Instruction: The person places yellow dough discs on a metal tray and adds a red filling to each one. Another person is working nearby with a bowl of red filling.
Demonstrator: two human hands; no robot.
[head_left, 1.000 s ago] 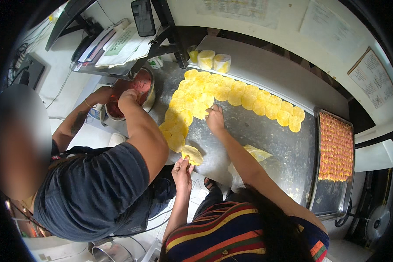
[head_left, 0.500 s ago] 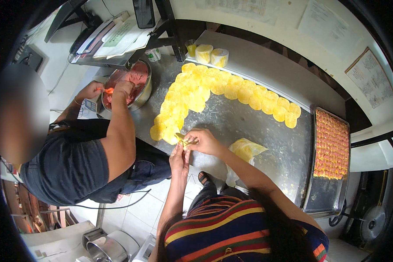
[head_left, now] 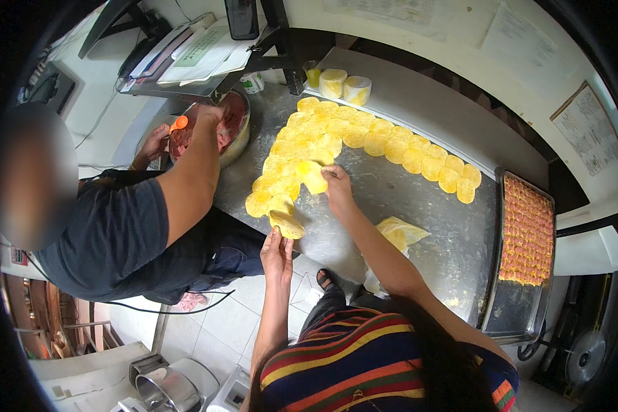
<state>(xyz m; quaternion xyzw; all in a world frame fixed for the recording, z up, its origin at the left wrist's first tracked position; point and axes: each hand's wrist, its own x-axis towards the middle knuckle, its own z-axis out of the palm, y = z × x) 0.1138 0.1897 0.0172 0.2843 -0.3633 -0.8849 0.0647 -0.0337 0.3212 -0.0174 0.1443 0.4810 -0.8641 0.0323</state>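
Near the table's front edge, my left hand pinches a round yellow dough wrapper, which looks like part of a small stack. Farther up and to the right, my right hand grips a single yellow wrapper by its right edge, over the inner side of the laid-out ones. Those overlapping wrappers form a bent band on the metal table, with one arm toward me and the other toward the far right. A crumpled clear plastic bag with yellow inside lies beside my right forearm.
At my left a co-worker holds an orange scoop over a metal bowl of pink filling. A tray with rows of filled pieces stands at the right. Two wrapped yellow stacks sit at the back.
My hands have parted: the right moved up and right with one wrapper, while the left stays near the front edge. The co-worker's orange scoop has turned, and the view has shifted slightly.
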